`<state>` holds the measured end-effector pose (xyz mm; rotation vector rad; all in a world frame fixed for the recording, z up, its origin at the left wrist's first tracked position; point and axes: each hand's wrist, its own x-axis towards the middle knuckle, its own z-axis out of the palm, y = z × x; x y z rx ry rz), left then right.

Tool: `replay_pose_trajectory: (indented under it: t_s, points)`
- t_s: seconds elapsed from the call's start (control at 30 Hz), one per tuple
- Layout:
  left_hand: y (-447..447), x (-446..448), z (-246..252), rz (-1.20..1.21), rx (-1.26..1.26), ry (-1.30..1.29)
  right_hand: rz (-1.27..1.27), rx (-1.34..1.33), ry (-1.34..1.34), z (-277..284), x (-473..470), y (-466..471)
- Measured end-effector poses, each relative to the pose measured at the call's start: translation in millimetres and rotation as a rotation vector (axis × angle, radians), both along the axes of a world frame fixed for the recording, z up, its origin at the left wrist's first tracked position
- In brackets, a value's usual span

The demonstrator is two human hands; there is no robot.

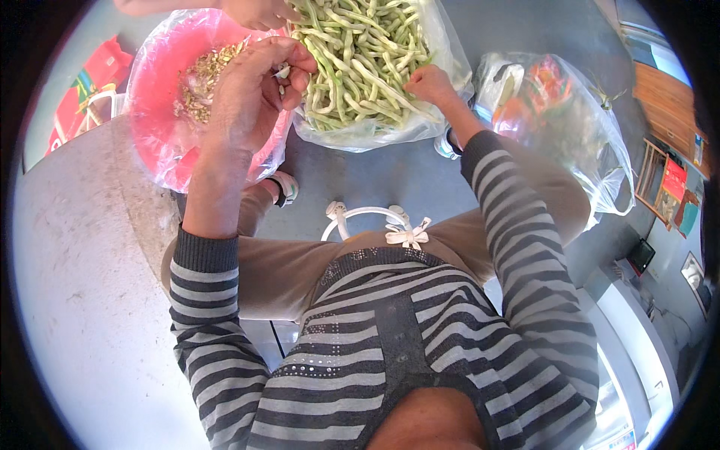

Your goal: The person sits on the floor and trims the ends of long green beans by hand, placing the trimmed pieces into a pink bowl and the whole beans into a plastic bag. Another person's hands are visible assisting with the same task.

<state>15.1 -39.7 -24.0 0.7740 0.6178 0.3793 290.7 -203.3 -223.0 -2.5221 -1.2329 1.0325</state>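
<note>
My left hand [253, 90] is raised over the pink basin [154, 107], its fingers curled around small pale pieces [282, 72] that look like bean bits. Clear plastic lines the basin, and a heap of small yellowish-green plant scraps [205, 73] lies inside. To the right, a clear plastic bag [365, 138] stands open, full of long green bean pods [360, 62]. My right hand [430, 84] reaches to the heap's right edge, its fingertips bent together at the pods. Whether they grip a pod cannot be made out.
Another person's hand [253, 12] reaches in above the basin. A pale tabletop [95, 253] lies at left. A stuffed clear plastic bag [562, 124] stands beside my right knee. A red item [93, 73] and a white curved frame [109, 101] are at upper left.
</note>
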Motion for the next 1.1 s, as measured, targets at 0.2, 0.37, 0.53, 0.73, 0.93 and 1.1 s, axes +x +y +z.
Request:
replay_pose_trajectory:
  t_s: [0.2,0.37,0.53,0.73,0.93,1.1]
  points:
    - [-3.0,1.9,3.4,0.02,0.015,0.033,-0.071,0.049,0.115,7.2,-8.7,7.7]
    - [-12.1,8.6,3.3,0.01,0.044,0.107,-0.775,0.205,1.143,74.5,-25.9,17.2]
    - [-27.8,11.4,-5.1,-0.124,0.141,0.227,-0.999,0.514,1.557,139.1,-65.3,28.6]
    - [-41.9,19.0,-5.9,-0.144,0.242,0.222,-1.072,0.644,1.754,168.3,-95.9,27.4]
    - [-43.5,23.2,5.7,-0.043,0.332,0.223,-0.955,0.72,1.621,171.9,-106.4,28.9]
    - [-42.4,23.0,6.0,-0.004,0.435,0.25,-0.848,0.814,1.326,181.3,-119.0,30.0]
